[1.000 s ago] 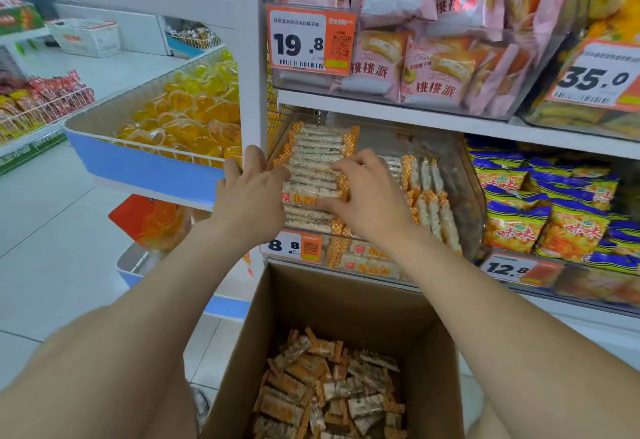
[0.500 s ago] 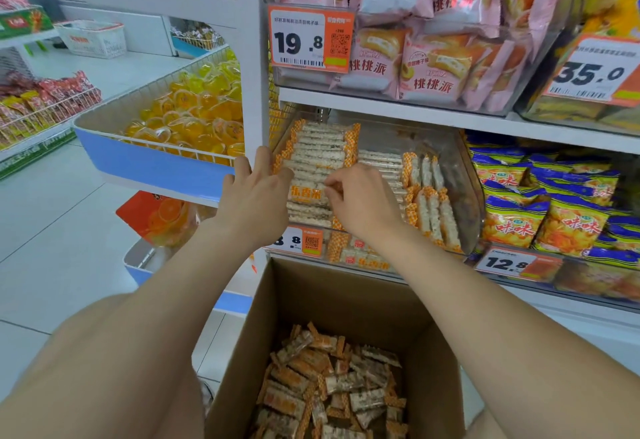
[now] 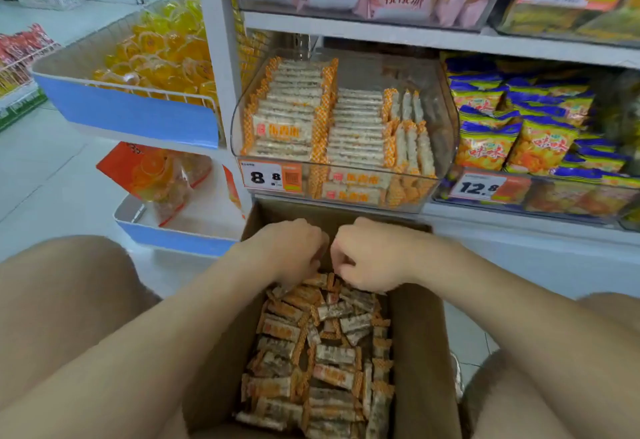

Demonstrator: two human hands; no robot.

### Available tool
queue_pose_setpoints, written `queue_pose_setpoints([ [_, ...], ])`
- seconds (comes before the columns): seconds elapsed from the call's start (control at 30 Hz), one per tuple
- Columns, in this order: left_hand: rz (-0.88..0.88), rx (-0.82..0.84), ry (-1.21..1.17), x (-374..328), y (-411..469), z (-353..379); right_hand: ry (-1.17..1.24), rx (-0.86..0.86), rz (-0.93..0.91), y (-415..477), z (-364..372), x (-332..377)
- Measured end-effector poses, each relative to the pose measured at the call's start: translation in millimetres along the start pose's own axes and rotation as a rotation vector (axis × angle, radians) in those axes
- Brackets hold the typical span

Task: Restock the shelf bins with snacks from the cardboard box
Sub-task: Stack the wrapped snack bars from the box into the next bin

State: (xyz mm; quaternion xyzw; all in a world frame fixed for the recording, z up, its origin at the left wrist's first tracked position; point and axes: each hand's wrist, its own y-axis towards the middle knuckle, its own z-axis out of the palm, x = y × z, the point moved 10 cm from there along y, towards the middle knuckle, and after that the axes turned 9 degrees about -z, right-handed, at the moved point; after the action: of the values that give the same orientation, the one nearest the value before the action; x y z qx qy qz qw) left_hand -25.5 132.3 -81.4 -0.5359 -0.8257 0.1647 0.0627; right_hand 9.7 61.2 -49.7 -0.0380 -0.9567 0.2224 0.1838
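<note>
Brown cardboard box [image 3: 419,352] holding loose snack bars [image 3: 332,355], clear bin [image 3: 440,120] part-filled

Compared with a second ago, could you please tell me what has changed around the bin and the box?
The left hand and right hand left the stacked bars in the clear bin and came down into the cardboard box, both curled among the loose bars there; whether either grip holds one is hidden. The bin's rows and the box stayed put.

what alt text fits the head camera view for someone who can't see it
A person's left hand and right hand reach with curled fingers into a cardboard box of loose orange-and-white snack bars. Above it, a clear shelf bin holds neat rows of matching bars, with an 8.8 price tag on its front.
</note>
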Motion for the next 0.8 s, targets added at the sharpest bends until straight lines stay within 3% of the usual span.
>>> queue_pose_setpoints([
  [0.07, -0.053, 0.205, -0.031, -4, 10, 50, -0.023, 0.186, 0.057, 5, 48, -17],
  [0.13, -0.092, 0.287, -0.076, -1, 22, 90, 0.0, 0.245, 0.11, 12, 75, -37],
  [0.33, -0.305, 0.264, -0.032, 45, 44, 192, 0.197, 0.009, 0.325, 35, 123, -110],
  [0.43, -0.376, 0.347, -0.102, 59, 50, 233, 0.25, 0.011, 0.464, 44, 163, -137],
  [0.57, -0.415, 0.304, -0.226, 67, 73, 258, 0.195, 0.128, 0.542, 60, 222, -149],
  [0.7, -0.485, 0.274, -0.447, 74, 91, 284, 0.29, -0.028, 0.573, 85, 241, -167],
  [0.8, -0.511, 0.24, -0.485, 82, 95, 303, 0.434, -0.007, 0.576, 98, 265, -184],
])
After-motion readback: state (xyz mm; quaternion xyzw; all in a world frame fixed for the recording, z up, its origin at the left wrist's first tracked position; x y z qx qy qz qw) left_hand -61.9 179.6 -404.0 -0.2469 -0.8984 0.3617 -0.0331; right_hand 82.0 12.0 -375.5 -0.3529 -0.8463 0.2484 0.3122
